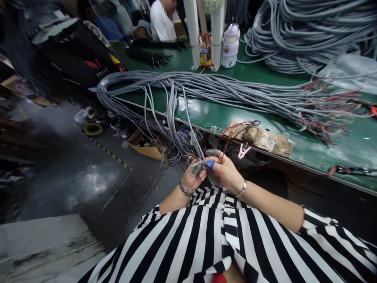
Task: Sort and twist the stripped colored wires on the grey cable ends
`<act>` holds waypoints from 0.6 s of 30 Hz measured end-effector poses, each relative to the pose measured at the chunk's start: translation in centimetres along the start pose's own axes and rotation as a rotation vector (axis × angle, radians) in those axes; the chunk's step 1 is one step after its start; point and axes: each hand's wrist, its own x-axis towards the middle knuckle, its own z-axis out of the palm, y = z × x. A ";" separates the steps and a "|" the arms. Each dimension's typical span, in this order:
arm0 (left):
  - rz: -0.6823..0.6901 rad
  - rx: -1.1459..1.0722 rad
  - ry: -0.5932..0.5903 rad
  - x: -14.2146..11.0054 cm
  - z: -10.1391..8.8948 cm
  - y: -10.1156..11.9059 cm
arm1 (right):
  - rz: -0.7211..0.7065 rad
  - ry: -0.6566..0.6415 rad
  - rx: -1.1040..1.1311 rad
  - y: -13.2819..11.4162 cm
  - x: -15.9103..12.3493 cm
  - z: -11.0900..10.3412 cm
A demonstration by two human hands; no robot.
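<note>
My left hand [193,175] and my right hand [222,167] meet in front of my body, below the bench edge. Their fingers are closed round the end of a grey cable [191,122] that hangs down from the bench. Thin coloured wires [194,155] fan out by my left fingertips. Grey covers sit on fingers of both hands, and blue tape [209,164] wraps a digit of my right hand. Exactly how each finger grips the cable end is too small to make out. More grey cables [172,114] droop over the edge beside it.
A long bundle of grey cables [224,88] lies along the green bench [271,129], its stripped ends at the right. A taped cardboard block [265,140] and pink clip [243,151] sit at the front edge. Behind stand a bottle [230,47], a large coil [318,31] and a person [162,21].
</note>
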 end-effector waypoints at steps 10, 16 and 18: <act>-0.009 -0.004 0.088 0.1 0.0 0.4 | -0.704 -0.343 -1.064 -0.3 -0.4 -3.1; 0.017 0.113 -0.045 0.0 0.7 0.8 | -0.571 -0.312 -0.979 -1.2 -1.8 -4.2; 0.026 0.130 -0.073 -0.1 0.5 0.6 | -0.558 -0.175 -0.856 -1.7 -2.3 -4.1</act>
